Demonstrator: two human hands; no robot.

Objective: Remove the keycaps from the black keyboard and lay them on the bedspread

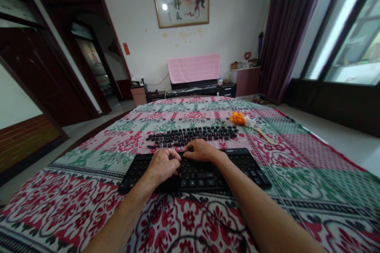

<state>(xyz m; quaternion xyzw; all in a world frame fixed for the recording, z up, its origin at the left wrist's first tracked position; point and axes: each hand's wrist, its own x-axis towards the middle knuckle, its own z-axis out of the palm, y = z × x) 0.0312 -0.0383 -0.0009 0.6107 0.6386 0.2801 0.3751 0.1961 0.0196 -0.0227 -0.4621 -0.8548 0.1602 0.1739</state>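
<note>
A black keyboard [203,182] lies on the patterned cloth in front of me. Keycaps still sit along its lower rows and right side, while much of its middle shows bare key positions. Over its upper left-middle part, my left hand [165,163] is closed with thumb and fingers pinched; whatever is between them is too small to name. Close beside it, my right hand [200,150] has its fingers curled together at the keyboard's upper edge, their tips on something I cannot make out. Just beyond the hands, loose black keycaps [194,133] lie in rough rows.
Right of the keycaps lie a fluffy orange item [237,118], a crumpled white piece [250,122] and a flat wooden stick [265,135]. A black cable [218,218] loops below the keyboard. Beyond the cloth-covered table [190,107] stands a low cabinet [228,90] with a pink-covered object.
</note>
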